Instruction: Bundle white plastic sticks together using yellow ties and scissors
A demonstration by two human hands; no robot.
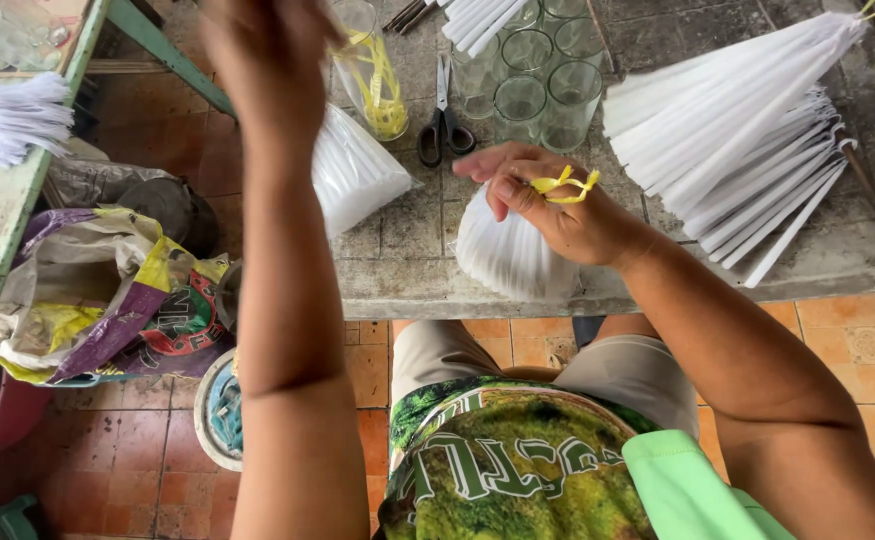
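Hands are seen from above in the single head view. Only part of the left hand (268,50) is shown: it is raised towards the top edge, blurred, and its fingertips are cut off, so how far it is open and whether anything is gripped cannot be told. The right hand (548,205) is laid over a bundle of white plastic straws (508,255) at the near edge of the bench (398,270); its fingers are curled loosely, and a yellow rubber band (565,185) is looped around them. The upper part of the bundle is covered by the hand, so its tied end is hidden.

The bundle is fanned out, pale and ribbed, with its rounded lower end reaching the bench edge. Just left of it, a clear bag of white straws (353,170) is partly screened by the left forearm. Behind it, a glass jar holding yellow bands (373,75) is found, with black-handled scissors (443,115) beside it and a cluster of empty drinking glasses (538,70) to the right. A large fan of long white straws (738,140) is spread across the right of the bench. On the tiled floor at left, a crumpled printed sack (108,300) is slumped.
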